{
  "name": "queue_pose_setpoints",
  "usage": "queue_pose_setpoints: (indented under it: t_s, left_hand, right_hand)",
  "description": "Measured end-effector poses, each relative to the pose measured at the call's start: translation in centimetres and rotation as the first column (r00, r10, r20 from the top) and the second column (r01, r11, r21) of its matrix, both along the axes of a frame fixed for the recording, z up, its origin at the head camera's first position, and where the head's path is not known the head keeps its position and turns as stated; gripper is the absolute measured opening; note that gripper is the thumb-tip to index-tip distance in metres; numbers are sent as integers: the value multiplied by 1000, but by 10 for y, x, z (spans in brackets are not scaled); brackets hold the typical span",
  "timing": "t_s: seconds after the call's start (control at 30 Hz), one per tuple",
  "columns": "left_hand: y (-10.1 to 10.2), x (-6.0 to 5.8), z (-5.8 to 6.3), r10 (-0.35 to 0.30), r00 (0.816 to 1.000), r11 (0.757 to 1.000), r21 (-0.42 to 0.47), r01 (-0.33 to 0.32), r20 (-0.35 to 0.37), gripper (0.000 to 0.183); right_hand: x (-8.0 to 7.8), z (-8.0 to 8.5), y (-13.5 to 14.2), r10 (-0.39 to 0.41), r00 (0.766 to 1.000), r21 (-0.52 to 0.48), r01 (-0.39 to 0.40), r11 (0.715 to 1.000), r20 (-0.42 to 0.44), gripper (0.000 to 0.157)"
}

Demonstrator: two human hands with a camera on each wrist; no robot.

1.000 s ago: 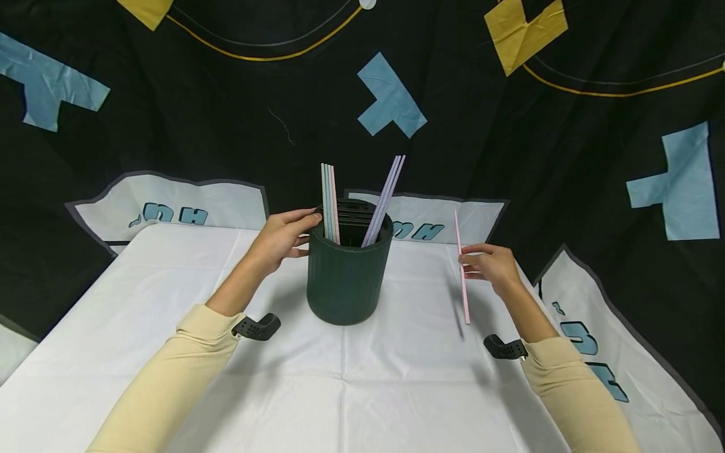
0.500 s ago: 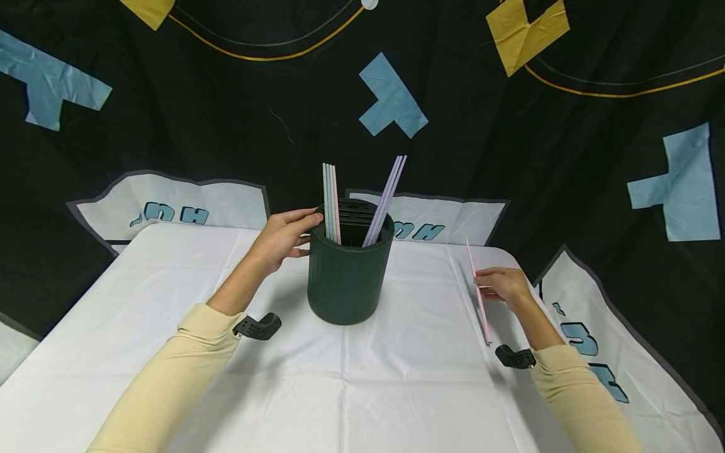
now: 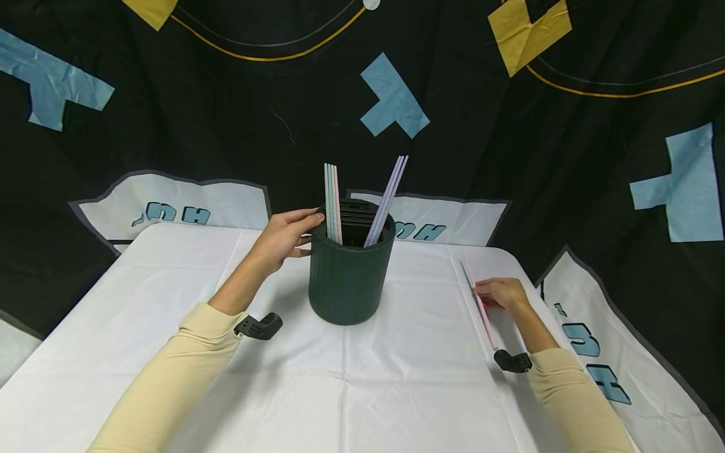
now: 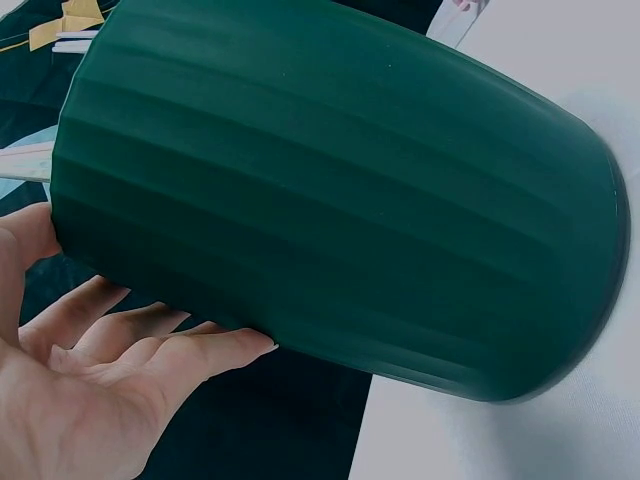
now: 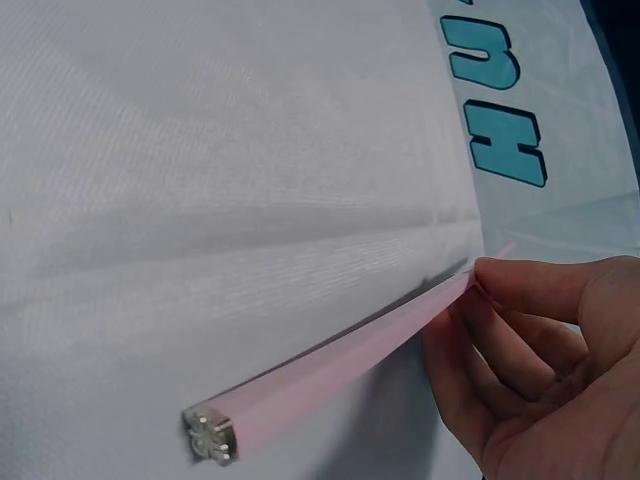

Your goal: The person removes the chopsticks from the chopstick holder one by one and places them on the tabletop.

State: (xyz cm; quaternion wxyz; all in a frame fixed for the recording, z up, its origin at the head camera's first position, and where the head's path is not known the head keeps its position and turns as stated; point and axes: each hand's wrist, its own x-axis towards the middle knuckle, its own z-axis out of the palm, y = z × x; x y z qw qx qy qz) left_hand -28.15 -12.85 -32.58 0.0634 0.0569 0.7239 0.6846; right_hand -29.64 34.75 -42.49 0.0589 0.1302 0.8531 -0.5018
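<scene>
A dark green ribbed utensil holder [image 3: 348, 286] stands upright on the white cloth. The left hand [image 3: 283, 236] touches its left side, thumb at the rim and fingers spread along the wall. Out of the holder rise pale blue and pink chopsticks [image 3: 333, 201] on the left and lilac chopsticks [image 3: 387, 201] on the right. Over at the table's right side, the right hand [image 3: 501, 292] pinches a pink chopstick [image 5: 340, 365] between thumb and fingertips. That chopstick's silvery patterned end points at the right wrist camera, and its length runs close along the cloth with a thin dark shadow.
White cloth covers the table [image 3: 283, 402]. Behind it hangs a black backdrop [image 3: 226, 126] with blue and yellow patches. A slotted black insert [image 3: 358, 214] sits in the holder's mouth. A black device [image 3: 512, 362] is on the right wrist, another [image 3: 258, 327] on the left.
The right hand first moves right, then lowers toward the cloth with the pink chopstick, which now lies closer to its shadow. The left hand and the holder stay in place.
</scene>
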Motion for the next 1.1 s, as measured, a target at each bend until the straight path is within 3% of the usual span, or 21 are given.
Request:
queue_pose_setpoints:
  t_s: [0.43, 1.1]
  left_hand:
    - [0, 0, -1, 0, 1000, 1000, -22, 0, 2, 55]
    - [0, 1, -1, -8, 1000, 1000, -8, 8, -5, 56]
  right_hand:
    - [0, -9, 5, -24, 999, 72, 22, 997, 26, 40]
    - [2, -11, 6, -18, 1000, 31, 17, 999, 21, 41]
